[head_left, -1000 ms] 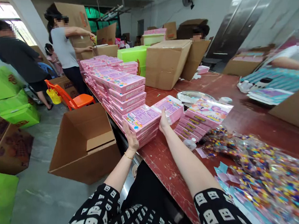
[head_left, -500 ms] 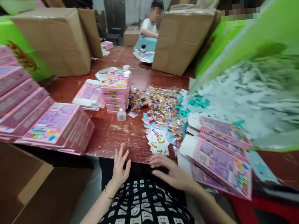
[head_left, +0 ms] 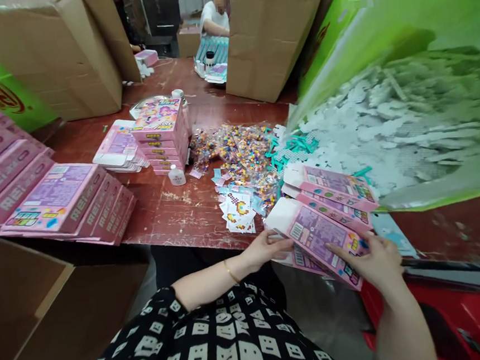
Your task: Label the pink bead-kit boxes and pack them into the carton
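Observation:
A pink and purple box (head_left: pixel 323 237) with a white open flap lies tilted on other such boxes at the table's right front edge. My right hand (head_left: pixel 373 258) grips its right end, thumb on the printed face and fingers over the far side. At the box's left end is my left hand (head_left: pixel 267 249), its fingers closed on the lower corner by the flap. Just beyond lie white printed cards (head_left: pixel 239 211) and a heap of small bags of coloured beads (head_left: pixel 246 157). Teal sticks (head_left: pixel 296 144) are scattered right of the beads.
Pink boxes (head_left: pixel 67 198) are stacked at left, with a smaller stack (head_left: pixel 161 136) mid-table beside a small white bottle (head_left: pixel 177 175). A green bag (head_left: pixel 387 128) of white pieces fills the right. Cartons (head_left: pixel 278 36) stand behind; a person (head_left: pixel 214 17) sits across the table.
Both hands have moved right from above my lap onto the box and closed on its two ends. The view has shifted, so the table's things appear further left and higher.

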`<state>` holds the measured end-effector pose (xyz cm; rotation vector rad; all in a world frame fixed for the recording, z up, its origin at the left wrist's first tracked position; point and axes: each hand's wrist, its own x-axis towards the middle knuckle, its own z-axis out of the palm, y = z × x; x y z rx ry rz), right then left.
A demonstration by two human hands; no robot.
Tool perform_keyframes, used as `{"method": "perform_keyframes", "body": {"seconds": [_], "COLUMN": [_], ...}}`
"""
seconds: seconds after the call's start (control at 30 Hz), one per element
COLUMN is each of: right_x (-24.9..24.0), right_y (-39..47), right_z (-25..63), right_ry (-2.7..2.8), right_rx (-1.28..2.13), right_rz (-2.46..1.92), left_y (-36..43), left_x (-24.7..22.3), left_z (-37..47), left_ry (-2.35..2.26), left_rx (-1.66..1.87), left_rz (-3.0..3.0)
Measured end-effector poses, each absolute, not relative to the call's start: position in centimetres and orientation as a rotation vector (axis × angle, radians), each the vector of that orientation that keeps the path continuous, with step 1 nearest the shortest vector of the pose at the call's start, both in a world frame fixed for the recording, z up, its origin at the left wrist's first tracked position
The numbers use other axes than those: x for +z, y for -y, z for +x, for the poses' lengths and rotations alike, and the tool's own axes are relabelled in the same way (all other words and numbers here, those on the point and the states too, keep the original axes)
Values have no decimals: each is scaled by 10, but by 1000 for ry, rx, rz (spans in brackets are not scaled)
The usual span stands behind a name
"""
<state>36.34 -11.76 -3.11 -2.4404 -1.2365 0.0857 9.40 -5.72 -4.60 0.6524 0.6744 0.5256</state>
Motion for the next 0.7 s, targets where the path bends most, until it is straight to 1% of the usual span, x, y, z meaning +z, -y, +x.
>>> {"method": "perform_keyframes", "body": {"seconds": [0.07, 0.17, 0.23, 0.3, 0.37, 0.43, 0.5, 0.57, 0.6, 0.7], "right_x": [-25, -10, -7, -12, -24, -38, -52, -60, -62, -63], "right_y": [120, 121, 112, 91, 57, 18, -17, -41, -47, -51], "right_z": [348, 305, 270, 238, 213, 192, 175, 161, 156, 150], "right_ry": [1240, 1258, 1252, 1285, 1311, 1388, 1510, 1591, 1588, 1591], "right_rx": [318, 873, 1148, 1249, 1157, 954, 779, 698, 675, 578], "right_rz": [-2371, -1986, -1712, -1556, -1622, -1889, -2169, -2320, -2347, -2342], "left_y": [60, 66, 65, 58, 44, 29, 18, 12, 10, -6], "left_x": [-40, -30, -28, -29, -33, -38, -45, -51, -53, -49], "left_z": [109, 94, 55, -2, -67, -127, -169, -191, -194, -172], "left_ry": [-747, -879, -990, -1186, -1469, -1587, -1767, -1941, -2017, -2072], "left_rx": [618, 848, 1031, 1210, 1259, 1236, 1041, 851, 816, 940], "left_rz": [590, 629, 778, 966, 1179, 1233, 1325, 1429, 1502, 1754]}}
